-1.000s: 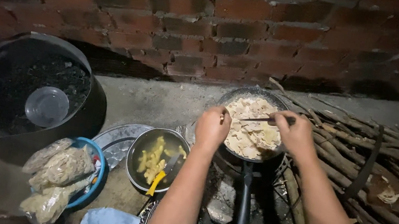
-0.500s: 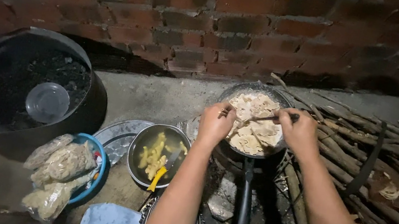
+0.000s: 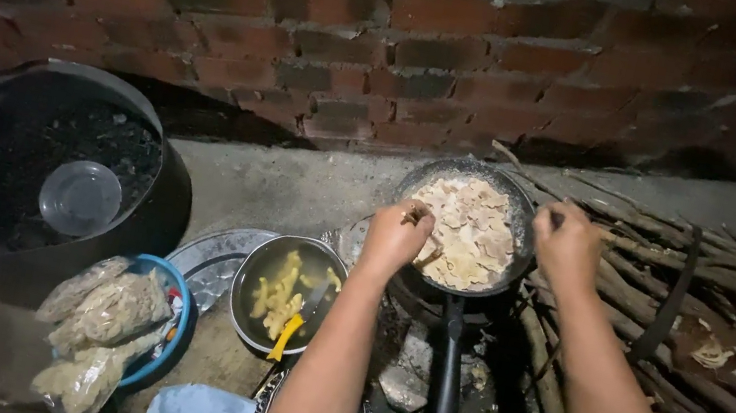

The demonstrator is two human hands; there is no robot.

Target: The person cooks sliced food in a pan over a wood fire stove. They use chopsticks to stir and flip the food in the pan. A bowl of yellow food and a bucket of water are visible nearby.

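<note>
A black frying pan full of pale flat food pieces sits on a low fire spot by the brick wall. Its long handle points toward me. My left hand is closed at the pan's left rim, and a short brownish stick end pokes out of the fist. My right hand is closed at the pan's right rim. A dark stick tip shows above its fingers. How far either stick reaches into the food is hidden by the hands.
A metal bowl of yellow pieces with a yellow-handled knife stands left of the pan, on a metal tray. Further left are a black tub of charcoal holding a clear bowl, and a blue bowl of plastic bags. Firewood lies right.
My right hand has drawn back from over the pan to its right rim, and the stick no longer lies across the food. My left hand stays at the left rim.
</note>
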